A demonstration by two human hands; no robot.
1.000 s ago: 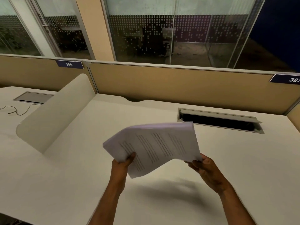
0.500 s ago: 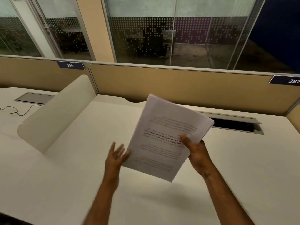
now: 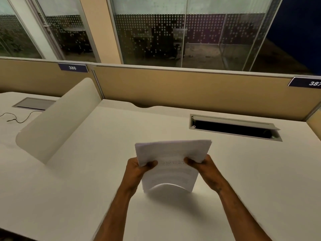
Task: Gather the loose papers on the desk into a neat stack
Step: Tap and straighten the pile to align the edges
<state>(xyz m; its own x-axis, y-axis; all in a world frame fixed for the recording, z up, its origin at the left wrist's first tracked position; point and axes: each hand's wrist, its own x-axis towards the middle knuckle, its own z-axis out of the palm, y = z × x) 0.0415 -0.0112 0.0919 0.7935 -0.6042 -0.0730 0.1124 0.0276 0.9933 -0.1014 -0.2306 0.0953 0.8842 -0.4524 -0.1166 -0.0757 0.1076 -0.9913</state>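
A stack of white printed papers [image 3: 171, 173] stands nearly upright on its lower edge on the white desk [image 3: 90, 180], bowed a little at the bottom. My left hand [image 3: 137, 168] grips its left side and my right hand [image 3: 204, 166] grips its right side, thumbs on the printed face. The top edges of the sheets look roughly even. No other loose paper shows on the desk.
A curved white divider [image 3: 57, 122] rises to the left. An open cable tray slot [image 3: 232, 127] lies at the back right, and a tan partition [image 3: 191, 91] runs behind. On the neighbouring desk lie a closed hatch [image 3: 34, 103] and a thin black cable [image 3: 17, 119].
The papers went from held in the air to standing on edge on the desk. My left hand let go briefly, then gripped the left side again.
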